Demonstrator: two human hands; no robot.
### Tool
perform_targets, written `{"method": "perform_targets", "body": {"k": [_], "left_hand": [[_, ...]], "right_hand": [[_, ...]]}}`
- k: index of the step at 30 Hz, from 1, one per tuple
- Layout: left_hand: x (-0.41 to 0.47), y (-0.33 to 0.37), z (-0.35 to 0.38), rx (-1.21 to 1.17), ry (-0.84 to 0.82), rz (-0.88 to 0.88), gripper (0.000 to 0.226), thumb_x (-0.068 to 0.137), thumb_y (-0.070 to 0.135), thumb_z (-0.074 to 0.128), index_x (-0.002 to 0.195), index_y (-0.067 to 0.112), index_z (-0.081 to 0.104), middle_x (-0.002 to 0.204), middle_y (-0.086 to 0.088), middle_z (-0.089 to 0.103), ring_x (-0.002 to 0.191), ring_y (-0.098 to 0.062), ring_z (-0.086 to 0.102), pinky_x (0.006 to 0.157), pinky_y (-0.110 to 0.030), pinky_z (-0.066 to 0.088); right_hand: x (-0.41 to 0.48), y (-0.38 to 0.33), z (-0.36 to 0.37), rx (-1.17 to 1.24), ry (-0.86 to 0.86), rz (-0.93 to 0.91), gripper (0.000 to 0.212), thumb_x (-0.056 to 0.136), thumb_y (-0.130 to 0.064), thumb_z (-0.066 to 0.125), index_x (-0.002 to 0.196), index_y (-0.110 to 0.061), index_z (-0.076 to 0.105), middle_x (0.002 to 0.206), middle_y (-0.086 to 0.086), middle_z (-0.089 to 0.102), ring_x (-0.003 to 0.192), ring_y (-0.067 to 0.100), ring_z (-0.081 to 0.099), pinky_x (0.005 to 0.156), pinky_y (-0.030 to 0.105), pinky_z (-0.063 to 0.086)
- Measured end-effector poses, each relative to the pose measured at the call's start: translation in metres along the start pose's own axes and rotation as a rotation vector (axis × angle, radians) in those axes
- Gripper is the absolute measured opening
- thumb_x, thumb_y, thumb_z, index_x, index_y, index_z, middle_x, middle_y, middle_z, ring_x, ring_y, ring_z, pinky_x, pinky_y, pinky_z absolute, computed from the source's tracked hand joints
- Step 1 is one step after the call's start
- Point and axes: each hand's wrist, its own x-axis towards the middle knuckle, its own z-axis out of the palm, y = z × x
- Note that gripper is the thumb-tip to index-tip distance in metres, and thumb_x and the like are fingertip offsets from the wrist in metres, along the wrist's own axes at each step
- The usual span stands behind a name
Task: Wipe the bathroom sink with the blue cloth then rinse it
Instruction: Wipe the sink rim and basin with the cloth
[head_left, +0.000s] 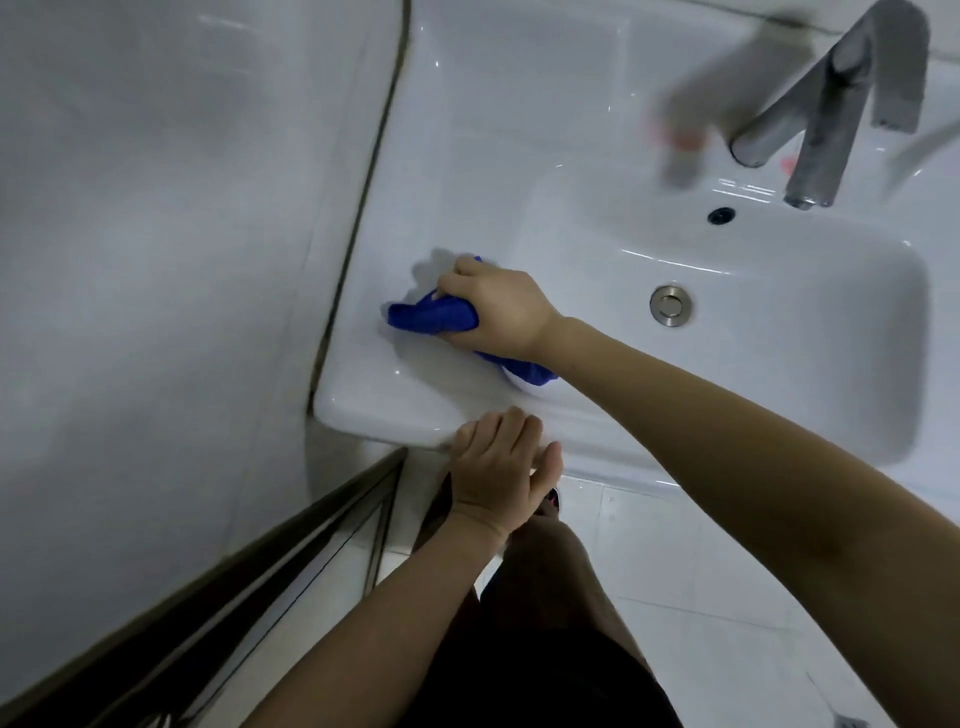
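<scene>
A person's right hand (496, 309) clenches a bunched blue cloth (434, 317) against the flat ledge of the white sink (519, 130), left of the drain (670, 305), while the left hand (498, 462) rests open-fingered on the sink's front rim.

Counted at the basin

One sink (519, 130), one blue cloth (431, 318), one tap (826, 119), one drain plug (670, 306), one overflow hole (721, 214) and two hands (496, 312) (496, 470) are seen.
</scene>
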Motion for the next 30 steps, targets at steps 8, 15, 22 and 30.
{"method": "perform_targets", "body": {"k": [8,15,22,30], "left_hand": [[-0.003,-0.002,0.005,0.008,-0.001,0.012,0.025,0.084,0.040,0.051,0.074,0.020,0.062,0.070,0.004,0.053,0.071,-0.017,0.039,0.067,-0.031,0.029],[-0.001,-0.002,0.007,0.020,0.045,0.027,0.023,0.080,0.039,0.055,0.074,0.019,0.063,0.070,0.003,0.055,0.066,-0.019,0.045,0.066,-0.033,0.030],[0.000,0.002,0.006,0.079,0.044,0.002,0.026,0.084,0.039,0.050,0.072,0.019,0.061,0.072,0.001,0.056,0.069,-0.019,0.044,0.067,-0.033,0.030],[0.020,0.014,-0.018,-0.136,-0.203,-0.154,0.018,0.080,0.027,0.055,0.067,0.015,0.057,0.070,-0.001,0.055,0.064,-0.019,0.047,0.060,-0.034,0.040]], "right_hand": [[0.088,0.068,-0.058,-0.063,0.259,0.271,0.037,0.083,-0.041,0.061,0.107,-0.014,0.059,0.108,0.007,0.057,0.091,0.030,0.059,0.070,0.033,0.041],[0.044,0.034,-0.028,0.015,0.163,0.127,0.030,0.083,-0.040,0.064,0.104,-0.019,0.063,0.102,-0.001,0.056,0.084,0.022,0.059,0.070,0.033,0.046],[0.038,0.033,-0.024,0.018,0.142,0.058,0.031,0.085,-0.041,0.062,0.108,-0.020,0.063,0.106,0.002,0.058,0.089,0.025,0.061,0.073,0.037,0.049],[0.051,0.051,-0.042,0.098,0.234,0.249,0.029,0.087,-0.039,0.060,0.104,-0.015,0.059,0.101,-0.002,0.048,0.080,0.022,0.056,0.070,0.035,0.047]]}}
